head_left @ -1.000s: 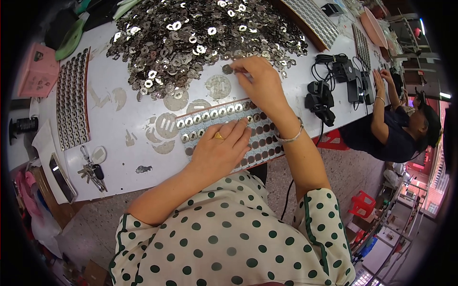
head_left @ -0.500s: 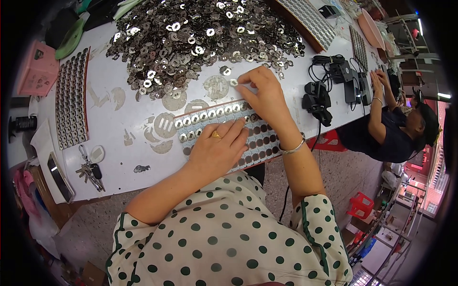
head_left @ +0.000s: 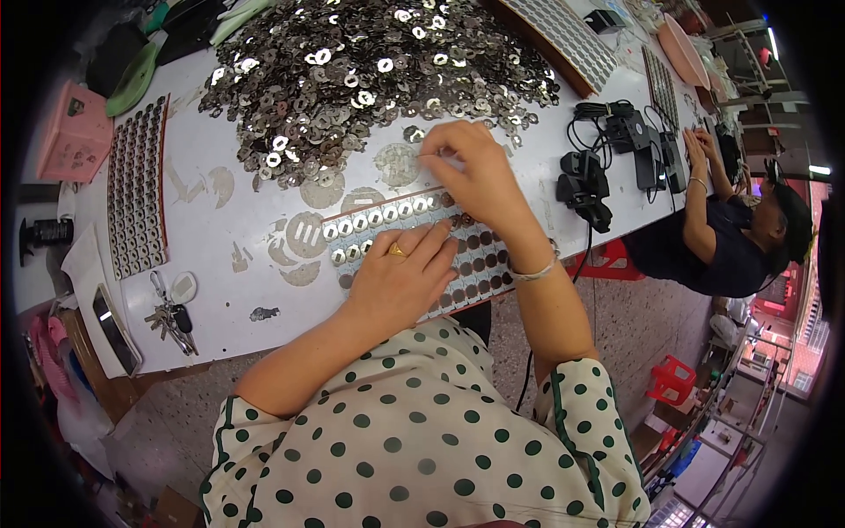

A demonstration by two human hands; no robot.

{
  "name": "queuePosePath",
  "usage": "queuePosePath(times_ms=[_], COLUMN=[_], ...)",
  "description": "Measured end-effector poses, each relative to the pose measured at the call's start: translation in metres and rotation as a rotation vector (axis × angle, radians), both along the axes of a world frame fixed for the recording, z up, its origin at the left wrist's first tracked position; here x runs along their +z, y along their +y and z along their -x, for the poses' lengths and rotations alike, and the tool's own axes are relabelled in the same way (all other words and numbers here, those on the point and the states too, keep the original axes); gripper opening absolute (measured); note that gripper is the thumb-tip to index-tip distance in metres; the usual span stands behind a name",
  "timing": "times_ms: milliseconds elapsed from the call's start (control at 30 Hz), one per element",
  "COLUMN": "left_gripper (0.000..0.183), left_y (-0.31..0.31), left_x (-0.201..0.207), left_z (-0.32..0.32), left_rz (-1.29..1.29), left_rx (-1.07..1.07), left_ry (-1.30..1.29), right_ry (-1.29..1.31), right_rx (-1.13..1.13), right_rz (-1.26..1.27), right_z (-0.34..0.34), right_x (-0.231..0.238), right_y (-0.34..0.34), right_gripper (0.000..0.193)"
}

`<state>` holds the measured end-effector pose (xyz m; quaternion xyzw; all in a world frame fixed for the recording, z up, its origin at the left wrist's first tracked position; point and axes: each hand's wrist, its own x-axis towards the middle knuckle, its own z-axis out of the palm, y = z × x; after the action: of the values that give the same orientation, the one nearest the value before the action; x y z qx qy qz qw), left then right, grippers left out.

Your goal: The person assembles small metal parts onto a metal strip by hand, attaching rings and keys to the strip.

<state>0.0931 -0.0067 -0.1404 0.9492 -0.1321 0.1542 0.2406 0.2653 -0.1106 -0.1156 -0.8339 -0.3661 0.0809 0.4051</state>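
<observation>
My left hand point(head_left: 407, 268), a gold ring on one finger, lies with its fingers stretched out over a tray point(head_left: 348, 280) set with rows of small round parts. Bright metal discs with cut-out centres point(head_left: 374, 216) fill much of the far row; darker round spots point(head_left: 480, 264) show to the right of the fingers. My right hand point(head_left: 475, 172) is over the tray's far edge with thumb and fingers curled together in a pinch. The fingertips are slightly blurred, and what they hold is hidden. Just beyond them lies the large heap of loose metal discs point(head_left: 352, 88).
A filled tray point(head_left: 138, 189) stands at the left near a pink box point(head_left: 77, 132), keys point(head_left: 172, 321) and a phone point(head_left: 116, 327). Black adapters and cables point(head_left: 585, 185) lie at the right. Another tray point(head_left: 559, 40) is at the far right, and a person point(head_left: 722, 238) sits beyond.
My right hand has moved a little left and its fingers have closed inward. The bright disc formerly seen at its fingertips is out of sight. My left hand stays on the tray.
</observation>
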Motion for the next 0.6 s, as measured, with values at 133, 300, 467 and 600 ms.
queuePosePath(times_ms=[133, 300, 467, 600], left_gripper=[0.039, 0.039, 0.043, 0.044], left_y=[-0.001, 0.000, -0.004, -0.005], left_x=[0.000, 0.005, 0.006, 0.007], left_z=[-0.001, -0.003, -0.003, -0.003], left_rz=[0.011, -0.133, -0.151, -0.129], left_rx=[-0.005, -0.021, -0.015, -0.014], left_ry=[0.005, 0.021, 0.041, 0.049], right_ry=[0.569, 0.180, 0.367, 0.497], right_rx=[-0.028, -0.050, -0.204, -0.191], right_rz=[-0.254, -0.063, 0.018, 0.069], right_z=[0.007, 0.023, 0.031, 0.026], right_x=[0.004, 0.017, 0.015, 0.003], right_y=[-0.024, -0.059, -0.081, -0.094], right_gripper=[0.012, 0.016, 0.015, 0.012])
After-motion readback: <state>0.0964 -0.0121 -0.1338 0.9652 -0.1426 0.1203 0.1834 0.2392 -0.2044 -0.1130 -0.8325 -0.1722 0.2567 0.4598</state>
